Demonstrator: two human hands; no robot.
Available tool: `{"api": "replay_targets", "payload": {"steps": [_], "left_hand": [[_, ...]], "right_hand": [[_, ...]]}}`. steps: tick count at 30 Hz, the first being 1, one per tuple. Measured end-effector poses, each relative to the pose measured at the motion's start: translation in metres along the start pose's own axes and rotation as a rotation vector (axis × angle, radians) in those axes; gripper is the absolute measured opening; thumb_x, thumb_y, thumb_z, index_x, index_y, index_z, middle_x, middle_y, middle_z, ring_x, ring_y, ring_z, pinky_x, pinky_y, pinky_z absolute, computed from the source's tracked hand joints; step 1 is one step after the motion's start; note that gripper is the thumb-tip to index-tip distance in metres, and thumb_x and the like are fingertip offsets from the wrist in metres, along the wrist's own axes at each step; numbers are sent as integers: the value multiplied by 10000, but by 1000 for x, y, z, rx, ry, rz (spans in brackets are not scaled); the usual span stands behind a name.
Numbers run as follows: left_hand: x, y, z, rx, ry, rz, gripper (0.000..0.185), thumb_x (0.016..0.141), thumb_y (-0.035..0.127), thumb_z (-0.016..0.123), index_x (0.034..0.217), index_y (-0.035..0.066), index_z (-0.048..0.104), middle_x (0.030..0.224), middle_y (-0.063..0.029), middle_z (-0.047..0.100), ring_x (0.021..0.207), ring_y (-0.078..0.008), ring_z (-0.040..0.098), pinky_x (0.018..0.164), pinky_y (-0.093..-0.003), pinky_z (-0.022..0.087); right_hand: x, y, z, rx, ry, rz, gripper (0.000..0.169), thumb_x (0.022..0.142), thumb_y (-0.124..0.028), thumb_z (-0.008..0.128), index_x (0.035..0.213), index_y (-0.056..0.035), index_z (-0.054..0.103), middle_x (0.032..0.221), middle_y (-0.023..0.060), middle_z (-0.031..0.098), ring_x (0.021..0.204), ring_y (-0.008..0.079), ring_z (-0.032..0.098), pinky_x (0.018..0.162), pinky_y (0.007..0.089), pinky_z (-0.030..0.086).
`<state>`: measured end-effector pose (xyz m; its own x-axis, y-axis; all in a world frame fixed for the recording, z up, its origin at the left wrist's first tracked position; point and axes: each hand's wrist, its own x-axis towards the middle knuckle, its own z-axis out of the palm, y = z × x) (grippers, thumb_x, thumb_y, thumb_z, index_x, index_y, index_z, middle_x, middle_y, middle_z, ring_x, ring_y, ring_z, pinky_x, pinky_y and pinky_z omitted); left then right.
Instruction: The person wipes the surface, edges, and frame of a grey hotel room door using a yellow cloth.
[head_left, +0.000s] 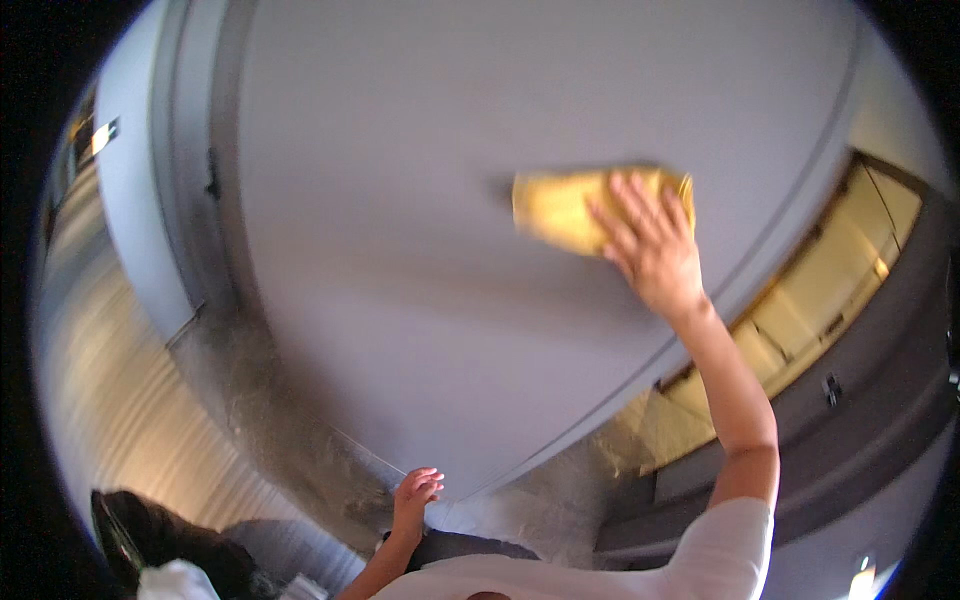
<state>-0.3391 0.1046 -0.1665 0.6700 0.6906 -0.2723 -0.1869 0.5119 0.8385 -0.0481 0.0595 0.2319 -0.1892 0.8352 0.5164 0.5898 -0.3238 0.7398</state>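
My right hand (652, 251) presses a folded yellow cloth (559, 206) flat against a large, smooth grey panel (420, 187), perhaps a door or a wall. The fingers are spread over the cloth's right half, and the arm is stretched up and forward. Motion blurs the cloth's left end. Low in the view, my left hand (420, 491) hangs near the panel's bottom edge with its fingers loosely curled. Nothing shows in it, and I cannot tell whether it touches the panel.
To the left are a pale upright frame (139, 187) and a wood-look floor (150, 390). A dark, mottled floor strip (300, 427) runs below the panel. At the right is a yellow-lit, dark-framed opening (817, 300). A dark object (165, 540) with something white (176, 579) stands at lower left.
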Motion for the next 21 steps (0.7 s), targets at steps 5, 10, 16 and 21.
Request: {"api": "replay_targets", "payload": {"steps": [5, 10, 16, 21], "left_hand": [[0, -12, -5, -32, -25, 41, 242, 867, 96, 571, 1108, 68, 569, 1057, -54, 642, 917, -140, 593, 761, -279, 461], [0, -14, -2, -21, -23, 62, 236, 876, 103, 563, 1110, 73, 562, 1066, -53, 637, 924, -138, 589, 774, -281, 459], [5, -9, -1, -57, -49, 105, 212, 882, 98, 553, 1093, 82, 565, 1057, -41, 638, 907, -128, 587, 773, -279, 460], [-1, -20, -13, -147, 38, 136, 239, 878, 113, 564, 1116, 94, 566, 1056, -22, 635, 924, -123, 582, 796, -279, 453]], "right_hand": [[24, 39, -20, -262, 12, 120, 453, 946, -357, 440, 1390, -279, 390, 1478, 36, 311, 1376, 200, 268, 1124, 471, 195], [50, 114, -15, -382, 542, 398, 457, 973, -372, 391, 1418, -278, 351, 1464, 85, 329, 1364, 258, 288, 1090, 519, 228], [47, -23, 25, -149, -362, -430, 450, 923, -341, 470, 1361, -248, 425, 1505, -13, 241, 1411, 167, 142, 1170, 474, 54], [153, 9, 5, -480, 33, -86, 476, 976, -371, 325, 1439, -261, 297, 1529, 9, 191, 1418, 178, 124, 1152, 452, 94]]}}
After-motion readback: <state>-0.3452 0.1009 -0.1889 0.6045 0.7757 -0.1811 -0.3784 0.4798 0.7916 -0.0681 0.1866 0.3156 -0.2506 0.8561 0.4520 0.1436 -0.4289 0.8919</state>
